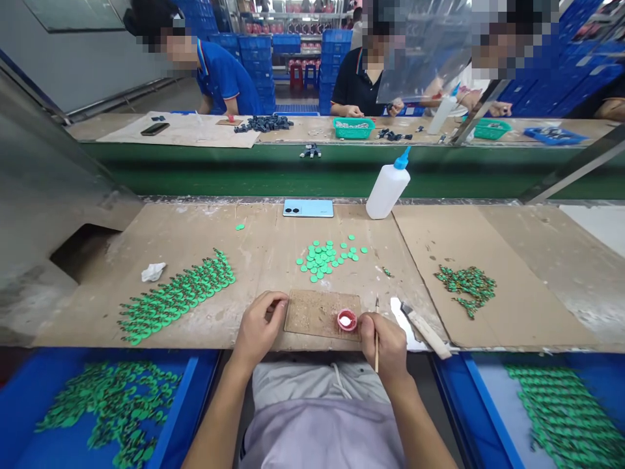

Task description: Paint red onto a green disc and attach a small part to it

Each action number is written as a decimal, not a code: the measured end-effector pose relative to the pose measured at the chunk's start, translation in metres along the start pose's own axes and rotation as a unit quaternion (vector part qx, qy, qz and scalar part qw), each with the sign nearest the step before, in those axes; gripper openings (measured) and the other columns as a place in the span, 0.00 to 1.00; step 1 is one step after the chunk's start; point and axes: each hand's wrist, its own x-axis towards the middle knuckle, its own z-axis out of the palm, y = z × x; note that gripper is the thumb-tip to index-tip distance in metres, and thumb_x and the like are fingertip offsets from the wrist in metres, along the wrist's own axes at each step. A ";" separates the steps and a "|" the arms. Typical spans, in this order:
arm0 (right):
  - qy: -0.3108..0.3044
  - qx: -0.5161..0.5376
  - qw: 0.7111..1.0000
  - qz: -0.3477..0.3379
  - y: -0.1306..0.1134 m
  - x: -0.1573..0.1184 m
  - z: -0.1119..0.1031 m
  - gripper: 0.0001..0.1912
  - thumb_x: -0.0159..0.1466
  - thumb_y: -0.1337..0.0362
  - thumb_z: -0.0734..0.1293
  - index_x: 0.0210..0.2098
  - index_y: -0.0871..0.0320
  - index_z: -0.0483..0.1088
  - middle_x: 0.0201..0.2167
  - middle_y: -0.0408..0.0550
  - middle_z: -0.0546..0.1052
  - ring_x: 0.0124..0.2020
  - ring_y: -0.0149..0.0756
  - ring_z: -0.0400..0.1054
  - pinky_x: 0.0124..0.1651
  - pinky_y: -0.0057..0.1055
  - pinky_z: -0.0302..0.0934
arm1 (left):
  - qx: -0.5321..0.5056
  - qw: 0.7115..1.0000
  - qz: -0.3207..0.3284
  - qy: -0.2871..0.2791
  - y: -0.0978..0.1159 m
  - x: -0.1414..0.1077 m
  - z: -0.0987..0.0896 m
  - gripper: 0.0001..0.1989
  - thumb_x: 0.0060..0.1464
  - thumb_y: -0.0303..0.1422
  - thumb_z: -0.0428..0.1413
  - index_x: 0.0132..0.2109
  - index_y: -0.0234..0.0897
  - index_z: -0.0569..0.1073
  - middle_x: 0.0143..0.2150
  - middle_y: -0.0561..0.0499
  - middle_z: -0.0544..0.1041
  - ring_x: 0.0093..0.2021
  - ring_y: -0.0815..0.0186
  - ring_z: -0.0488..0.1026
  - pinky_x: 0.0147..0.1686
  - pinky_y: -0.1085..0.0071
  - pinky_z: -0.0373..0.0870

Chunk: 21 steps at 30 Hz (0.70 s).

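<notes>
Currently, the right hand point(387, 342) has its fingers pinching a slim wooden brush point(376, 357), the dark tip standing out beyond them, away from the body. Just left of those fingers is a small red cup point(347, 329) with something white inside; whether they touch it, I cannot tell. The cup sits on a cardboard piece point(310, 312), which lies between the two hands. The left hand point(258, 331) has its fingers curled at the cardboard piece's left edge; I cannot tell whether they grip it.

Beyond both sets of fingers, loose green discs point(319, 259) are scattered on the bench point(266, 260), with a light-blue phone point(315, 208) and a tilted white bottle point(385, 193) farther out. Left of the left fingers stand slanting rows of green pieces point(183, 298). Right of the right fingers are a knife point(427, 331) and, farther off, a heap of green-and-brown parts point(467, 285).
</notes>
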 end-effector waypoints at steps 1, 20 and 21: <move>-0.001 0.000 1.000 0.001 0.000 0.000 0.000 0.18 0.77 0.67 0.59 0.31 0.55 0.72 0.21 0.44 0.75 0.20 0.33 0.69 0.28 0.31 0.61 | 0.004 1.000 0.006 0.000 0.000 0.000 0.000 0.09 0.66 0.32 0.54 0.42 0.41 0.79 0.38 0.49 0.84 0.38 0.61 0.81 0.40 0.68 0.79; -0.018 -0.054 0.997 0.057 0.030 -0.003 -0.009 0.20 0.75 0.52 0.57 0.33 0.55 0.70 0.22 0.52 0.76 0.27 0.49 0.74 0.35 0.40 0.65 | 0.063 0.994 0.087 0.019 -0.019 -0.018 -0.001 0.09 0.62 0.23 0.58 0.43 0.35 0.83 0.43 0.44 0.87 0.44 0.58 0.84 0.46 0.68 0.76; -0.018 -0.067 0.996 0.055 0.030 -0.002 -0.009 0.20 0.74 0.51 0.57 0.33 0.55 0.70 0.22 0.52 0.75 0.28 0.50 0.74 0.36 0.41 0.65 | 0.058 0.995 0.083 0.013 -0.020 -0.018 -0.003 0.10 0.62 0.22 0.58 0.45 0.34 0.83 0.45 0.43 0.88 0.46 0.57 0.84 0.46 0.68 0.75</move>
